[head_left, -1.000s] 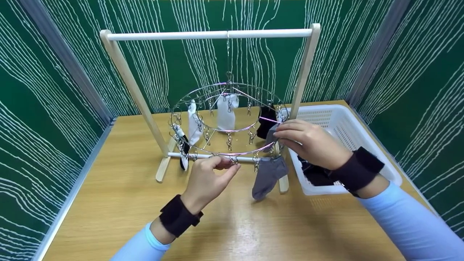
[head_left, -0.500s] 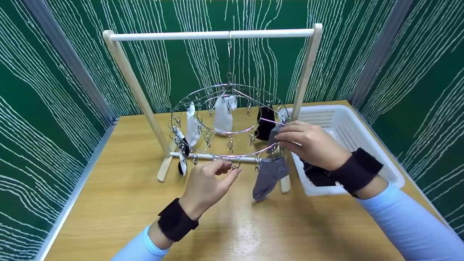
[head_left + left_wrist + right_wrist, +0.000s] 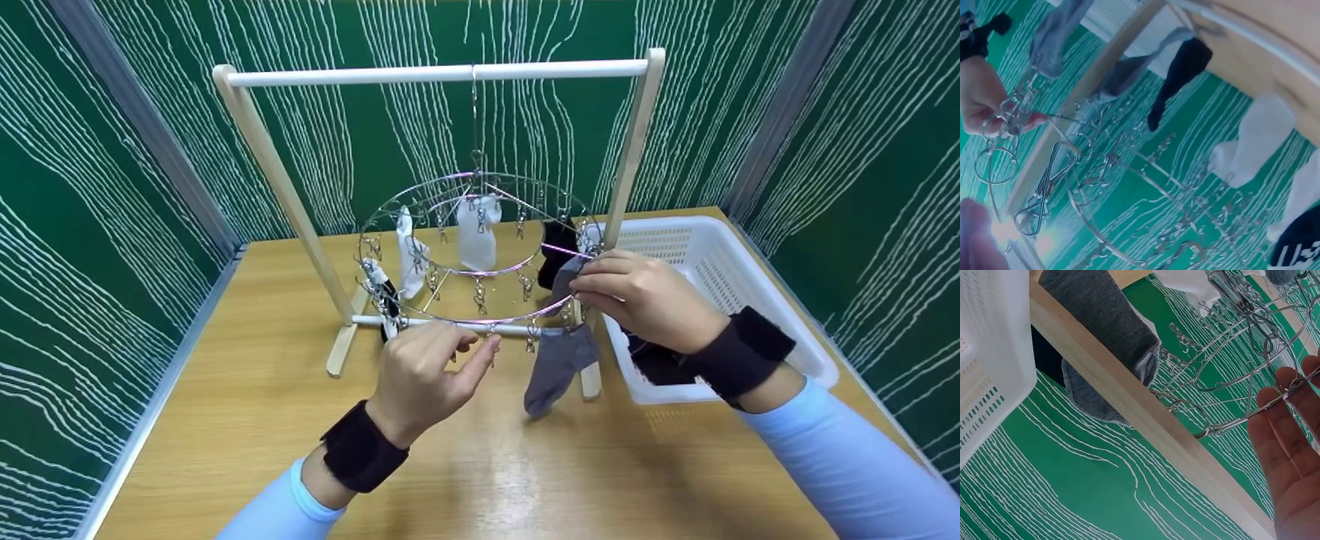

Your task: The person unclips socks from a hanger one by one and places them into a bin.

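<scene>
A round metal clip hanger (image 3: pixel 420 196) hangs from the white bar of a wooden rack (image 3: pixel 634 150). Two white socks (image 3: pixel 478 232), a black sock (image 3: pixel 556 255) and a grey sock (image 3: pixel 559 364) are clipped to it. My left hand (image 3: pixel 469 343) pinches the hanger's near rim beside an empty clip (image 3: pixel 1044 191). At the rim's right side, my right hand (image 3: pixel 577 281) pinches a second grey sock (image 3: pixel 564 276) against a clip. In the right wrist view the fingers (image 3: pixel 1289 450) press on the wire, with a grey sock (image 3: pixel 1106 320) behind the post.
A white plastic basket (image 3: pixel 720 262) stands on the wooden table at the right, with dark socks (image 3: pixel 656 360) in its near end. Green patterned walls close in on three sides. The rack's feet (image 3: pixel 341 349) rest on the tabletop (image 3: pixel 247 405).
The hanger has swung a little to the right, carrying its socks along. My left hand stayed on the near rim and shifted slightly. The right hand has hardly moved.
</scene>
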A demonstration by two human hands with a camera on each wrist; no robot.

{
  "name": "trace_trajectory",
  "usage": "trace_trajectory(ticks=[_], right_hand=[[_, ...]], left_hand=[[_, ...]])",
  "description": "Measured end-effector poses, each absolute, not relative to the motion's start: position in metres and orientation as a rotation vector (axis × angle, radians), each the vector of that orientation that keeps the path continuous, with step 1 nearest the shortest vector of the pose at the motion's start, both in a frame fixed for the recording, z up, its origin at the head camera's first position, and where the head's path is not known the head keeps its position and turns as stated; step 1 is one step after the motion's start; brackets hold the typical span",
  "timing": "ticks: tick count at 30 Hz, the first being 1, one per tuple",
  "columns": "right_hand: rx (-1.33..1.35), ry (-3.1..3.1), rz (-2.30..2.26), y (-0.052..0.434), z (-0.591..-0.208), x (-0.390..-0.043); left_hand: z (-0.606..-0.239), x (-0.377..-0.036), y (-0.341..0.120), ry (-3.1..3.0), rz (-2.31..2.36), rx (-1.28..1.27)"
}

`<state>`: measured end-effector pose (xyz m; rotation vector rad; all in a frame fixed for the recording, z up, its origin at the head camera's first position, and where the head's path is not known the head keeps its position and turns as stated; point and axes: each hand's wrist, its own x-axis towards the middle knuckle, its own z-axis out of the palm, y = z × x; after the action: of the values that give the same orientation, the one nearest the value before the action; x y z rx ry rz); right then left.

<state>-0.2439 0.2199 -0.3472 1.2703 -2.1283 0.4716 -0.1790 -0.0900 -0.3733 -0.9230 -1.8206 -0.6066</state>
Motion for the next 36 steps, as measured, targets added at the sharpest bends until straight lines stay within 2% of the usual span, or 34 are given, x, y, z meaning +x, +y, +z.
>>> trace_trajectory(ticks=[10,36], right_hand=[[1.274,-2.107,0.469,0.215,-0.345,-0.244],[1.307,-1.947,0.469,0.189,-0.346,-0.237]], left_hand=[[-0.349,-0.182,-0.073,-1.872,-0.263,-0.971],[-0.357,-0.185,-0.097,-1.901,0.000,-0.838]])
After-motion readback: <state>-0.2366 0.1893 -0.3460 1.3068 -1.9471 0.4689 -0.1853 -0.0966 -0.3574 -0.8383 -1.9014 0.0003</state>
